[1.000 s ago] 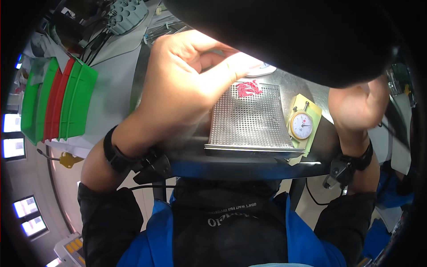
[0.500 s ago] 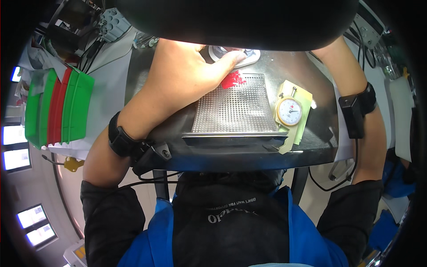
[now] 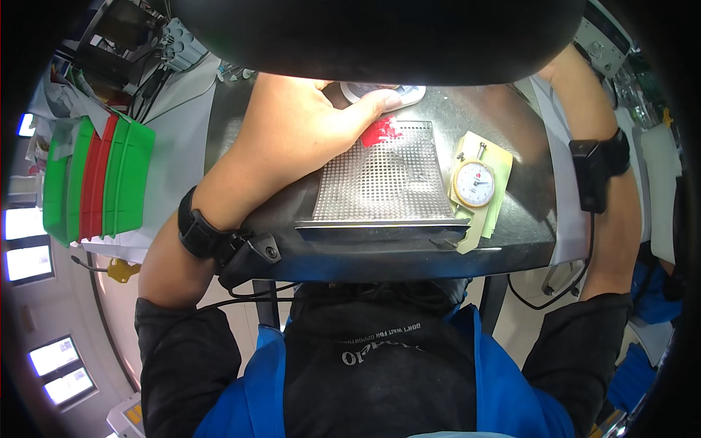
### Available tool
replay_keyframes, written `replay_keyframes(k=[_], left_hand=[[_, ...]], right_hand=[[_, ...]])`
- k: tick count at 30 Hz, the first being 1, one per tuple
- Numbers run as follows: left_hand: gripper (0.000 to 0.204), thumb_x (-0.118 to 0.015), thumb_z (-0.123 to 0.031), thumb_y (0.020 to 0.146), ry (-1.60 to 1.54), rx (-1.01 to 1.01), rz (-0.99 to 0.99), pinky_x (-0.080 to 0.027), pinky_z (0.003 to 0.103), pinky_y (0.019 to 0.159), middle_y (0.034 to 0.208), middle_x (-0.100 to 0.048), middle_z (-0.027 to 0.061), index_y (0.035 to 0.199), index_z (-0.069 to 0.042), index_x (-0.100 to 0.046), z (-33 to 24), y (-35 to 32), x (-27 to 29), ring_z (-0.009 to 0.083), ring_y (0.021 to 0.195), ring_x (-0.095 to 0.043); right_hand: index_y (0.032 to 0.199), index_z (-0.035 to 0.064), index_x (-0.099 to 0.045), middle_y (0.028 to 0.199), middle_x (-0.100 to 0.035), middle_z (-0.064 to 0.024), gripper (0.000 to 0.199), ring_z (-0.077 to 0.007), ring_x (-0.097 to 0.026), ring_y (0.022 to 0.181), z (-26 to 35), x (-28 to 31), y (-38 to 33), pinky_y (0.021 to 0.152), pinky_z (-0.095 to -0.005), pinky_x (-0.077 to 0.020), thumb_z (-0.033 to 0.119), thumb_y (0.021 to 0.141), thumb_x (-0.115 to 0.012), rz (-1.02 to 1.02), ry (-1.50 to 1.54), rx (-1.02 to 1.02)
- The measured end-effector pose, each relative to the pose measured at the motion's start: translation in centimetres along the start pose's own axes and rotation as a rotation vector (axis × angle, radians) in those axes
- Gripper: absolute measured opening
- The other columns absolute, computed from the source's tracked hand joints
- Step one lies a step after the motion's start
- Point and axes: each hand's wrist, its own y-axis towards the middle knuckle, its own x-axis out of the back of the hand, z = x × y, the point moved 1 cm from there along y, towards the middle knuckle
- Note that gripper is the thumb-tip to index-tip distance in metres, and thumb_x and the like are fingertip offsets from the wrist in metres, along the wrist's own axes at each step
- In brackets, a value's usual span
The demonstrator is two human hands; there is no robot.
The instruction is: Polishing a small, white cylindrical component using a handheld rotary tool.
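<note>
Dark metal work surface (image 3: 526, 212) spans the centre of the frame, with the person's torso below it. Large black rounded shape (image 3: 380, 36) covers the top centre and hides whatever lies behind it. Green and red bins (image 3: 131, 175) are stacked together at left. Perforated metal tray (image 3: 387, 182) lies flat in mid-frame, its raised lip toward the lower edge. Left hand (image 3: 299, 117), upper centre, just beyond the tray's upper left: thumb extended to a pale grey, white-rimmed object (image 3: 415, 96), which sits partly concealed above the tray; remaining fingers out of sight, so cannot tell whether they grasp it. Right hand (image 3: 573, 84), upper right: only its near part visible, fingers behind the black shape; grip cannot be determined. Both arms carry black wrist straps (image 3: 193, 226). Yellow-green pad (image 3: 502, 175) right of the tray, dial gauge (image 3: 473, 182) resting on it, white face, gold rim. Smallest item: red material (image 3: 380, 131) on the tray's upper left, near the left thumb; piece count unclear.
</note>
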Motion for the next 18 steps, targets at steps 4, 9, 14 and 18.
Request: replay_keyframes(k=[4,9,14,18], left_hand=[[0.036,-0.083,-0.029,0.072,0.075,-0.028,0.01,-0.051,0.027,0.078,0.101,-0.07,0.0093,0.101,-0.01,-0.071,-0.5,0.3,1.2,0.0195,0.088,-0.067],[0.033,-0.077,-0.016,0.074,-0.027,0.064,0.072,-0.051,0.035,0.079,0.096,-0.069,0.0135,0.102,-0.001,-0.067,0.0,-0.2,1.0,0.0277,0.086,-0.066],[0.023,-0.07,-0.013,0.08,-0.058,-0.043,0.113,-0.051,0.033,0.075,0.093,-0.069,0.0141,0.1,0.0,-0.068,-0.6,0.0,1.2,0.0234,0.084,-0.066],[0.017,-0.066,-0.01,0.084,-0.276,0.089,0.129,-0.05,0.029,0.071,0.09,-0.069,0.0135,0.098,-0.001,-0.07,-1.0,-0.4,1.0,0.0187,0.079,-0.066]], right_hand=[[0.1,0.0021,-0.067,0.083,-0.066,-0.0119,0.029,-0.0248,-0.063,0.072,4.6,-7.4,0.2,0.068,-0.0329,-0.0494,0.025,0.082,-0.069,0.101,-0.089,0.051],[0.099,0.002,-0.067,0.079,-0.066,-0.012,0.03,-0.0253,-0.063,0.068,10.4,-10.9,-2.4,0.064,-0.0327,-0.0498,0.025,0.08,-0.071,0.223,-0.216,0.117],[0.097,0.0019,-0.067,0.075,-0.066,-0.0121,0.03,-0.0258,-0.063,0.064,11.8,-11.1,-3.0,0.061,-0.0324,-0.0502,0.025,0.079,-0.074,0.334,-0.358,0.178],[0.086,0.0025,-0.069,0.071,-0.066,-0.011,0.027,-0.0262,-0.063,0.061,14.0,-11.6,-2.7,0.057,-0.0308,-0.0488,0.022,0.071,-0.079,0.316,-0.445,0.227]])
